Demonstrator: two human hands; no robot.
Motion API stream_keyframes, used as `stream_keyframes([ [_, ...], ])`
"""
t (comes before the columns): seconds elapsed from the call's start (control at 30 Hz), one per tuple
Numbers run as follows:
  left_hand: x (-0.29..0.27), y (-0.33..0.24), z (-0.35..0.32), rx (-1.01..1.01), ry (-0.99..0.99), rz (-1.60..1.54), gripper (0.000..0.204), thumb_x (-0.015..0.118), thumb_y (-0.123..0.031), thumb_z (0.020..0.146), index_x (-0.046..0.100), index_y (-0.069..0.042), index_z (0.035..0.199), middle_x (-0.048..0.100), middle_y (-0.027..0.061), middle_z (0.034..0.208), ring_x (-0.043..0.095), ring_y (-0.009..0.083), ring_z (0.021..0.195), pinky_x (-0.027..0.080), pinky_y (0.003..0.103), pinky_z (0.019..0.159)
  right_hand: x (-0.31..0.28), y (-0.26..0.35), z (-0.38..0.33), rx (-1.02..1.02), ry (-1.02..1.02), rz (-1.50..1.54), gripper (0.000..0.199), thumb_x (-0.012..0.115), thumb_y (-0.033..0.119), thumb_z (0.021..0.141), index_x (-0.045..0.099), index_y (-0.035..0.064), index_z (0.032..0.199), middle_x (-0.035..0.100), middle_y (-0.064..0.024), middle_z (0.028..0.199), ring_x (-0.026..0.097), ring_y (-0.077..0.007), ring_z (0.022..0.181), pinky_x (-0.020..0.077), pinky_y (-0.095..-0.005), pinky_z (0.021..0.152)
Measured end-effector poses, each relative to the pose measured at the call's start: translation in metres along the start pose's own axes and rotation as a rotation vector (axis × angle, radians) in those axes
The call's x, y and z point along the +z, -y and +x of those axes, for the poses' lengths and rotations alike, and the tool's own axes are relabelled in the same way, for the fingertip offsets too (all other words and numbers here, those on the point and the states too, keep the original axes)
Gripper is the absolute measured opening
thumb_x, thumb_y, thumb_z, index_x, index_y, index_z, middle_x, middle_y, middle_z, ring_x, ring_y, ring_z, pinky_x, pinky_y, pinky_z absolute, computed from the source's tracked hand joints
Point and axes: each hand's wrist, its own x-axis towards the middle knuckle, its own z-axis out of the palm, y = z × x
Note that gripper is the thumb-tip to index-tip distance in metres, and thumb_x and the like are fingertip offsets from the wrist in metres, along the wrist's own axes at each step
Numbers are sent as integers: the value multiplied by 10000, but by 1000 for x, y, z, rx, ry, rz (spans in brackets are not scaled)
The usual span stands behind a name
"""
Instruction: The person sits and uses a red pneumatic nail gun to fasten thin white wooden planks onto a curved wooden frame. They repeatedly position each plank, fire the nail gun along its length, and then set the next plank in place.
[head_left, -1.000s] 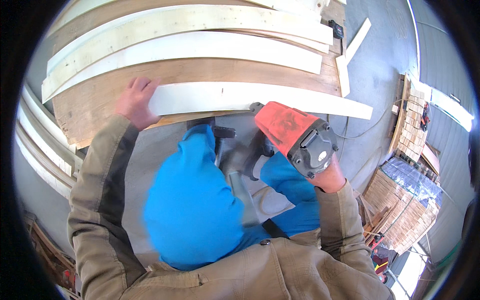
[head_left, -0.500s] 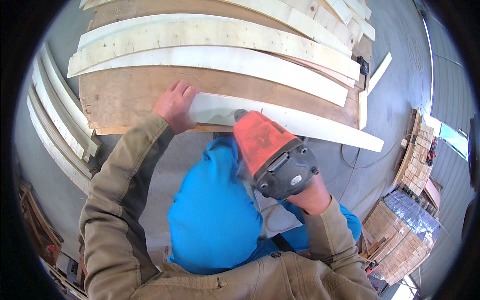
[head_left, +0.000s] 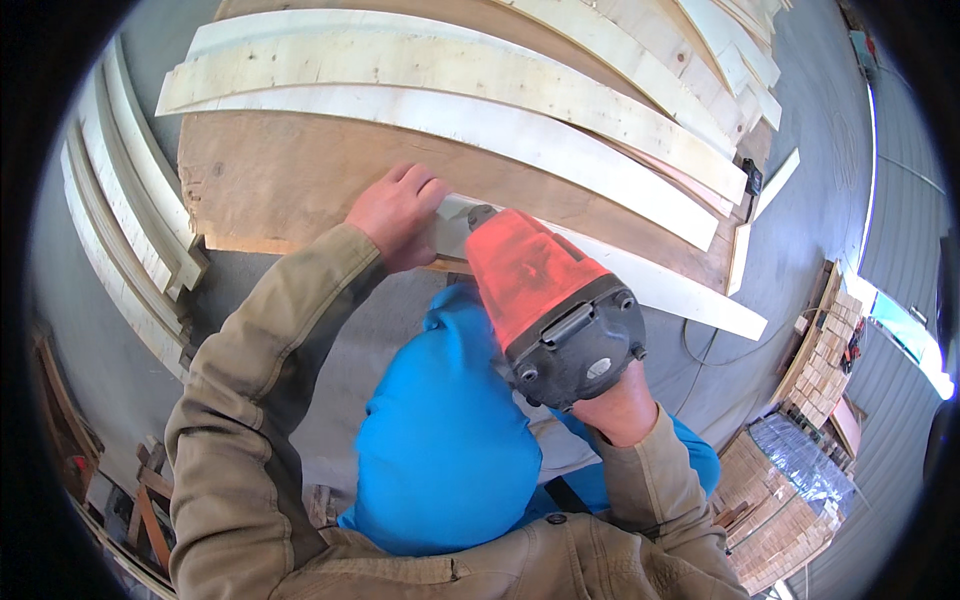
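Along the near edge of the wooden tabletop [head_left: 290, 180], a white board [head_left: 695, 295] is pinched between the left hand's [head_left: 402, 217] bunched fingers and thumb. Over that edge, a red pneumatic nail gun [head_left: 535, 290] is gripped by the right hand [head_left: 618, 405]; its finger spacing cannot be told.

A khaki jacket [head_left: 480, 572] with a dark button [head_left: 556, 518] tops bright blue trousers [head_left: 440, 455].

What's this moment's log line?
left hand: at end of pale board | right hand: holding red nail gun | nose: over board
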Motion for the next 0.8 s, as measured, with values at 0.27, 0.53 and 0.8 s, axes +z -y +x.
stream_keyframes([
  [0.27, 6, 7, 0, 5, 13, -10, 530, 849, -257, 757, 622, -82, 1202, 629, 171, 1135, 627, 420, 1087, 566, 508, 912, 10, 22, 8, 42, 16, 31, 751, 895, 23, 811, 575, -8, 1490, 715, -130, 1364, 705, -204, 1210, 565, -338, 1023],
  [0.53, 6, 8, -1, 21, -22, -56, 475, 819, -251, 812, 620, -76, 1206, 631, 181, 1119, 623, 427, 1044, 563, 517, 880, 19, 39, 12, 192, 5, 84, 789, 883, 30, 805, 553, 4, 1521, 722, -133, 1362, 703, -186, 1211, 559, -329, 1031],
  [0.8, -13, 15, -6, 35, 42, -176, 786, 902, -147, 627, 594, -65, 1345, 646, 181, 1284, 612, 423, 1214, 558, 472, 1027, 21, 44, 15, 227, -12, 114, 793, 878, 56, 813, 543, 22, 1531, 710, -126, 1383, 698, -182, 1217, 555, -327, 1038],
])
